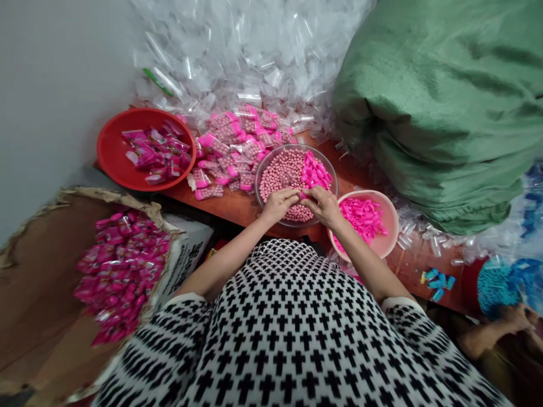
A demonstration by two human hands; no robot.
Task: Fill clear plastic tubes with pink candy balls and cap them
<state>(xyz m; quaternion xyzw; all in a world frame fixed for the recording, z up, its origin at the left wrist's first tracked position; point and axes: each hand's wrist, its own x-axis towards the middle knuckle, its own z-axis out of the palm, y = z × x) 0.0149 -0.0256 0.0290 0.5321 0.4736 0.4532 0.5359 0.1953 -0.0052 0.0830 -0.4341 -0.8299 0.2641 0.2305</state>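
Over a clear round bowl (pixel 259 169) of pale pink beads (pixel 282 169), my two hands meet at the fingertips. My left hand (pixel 280 204) is closed in a pinch, with the thumb and fingers together. Opposite it, my right hand (pixel 323 204) pinches a small bright pink plastic cap (pixel 303 195). The left fingertips meet this cap; whether they also grip a clear tube is too small to tell. Loose pink plastic caps (pixel 316 169) lie on the beads at the bowl's right side. More pink caps (pixel 362 217) fill a pale pink bowl (pixel 390 226) beside my right forearm.
Bead-filled tubes (pixel 233 147) with pink ends are piled left of the bead bowl. A red basin (pixel 106 152) and a cardboard box (pixel 38 271) hold pink packets. Clear tubes (pixel 254 51) heap behind; a green sack (pixel 441 113) bulges right. Another person's hand (pixel 515 317) works near blue beads (pixel 494 288).
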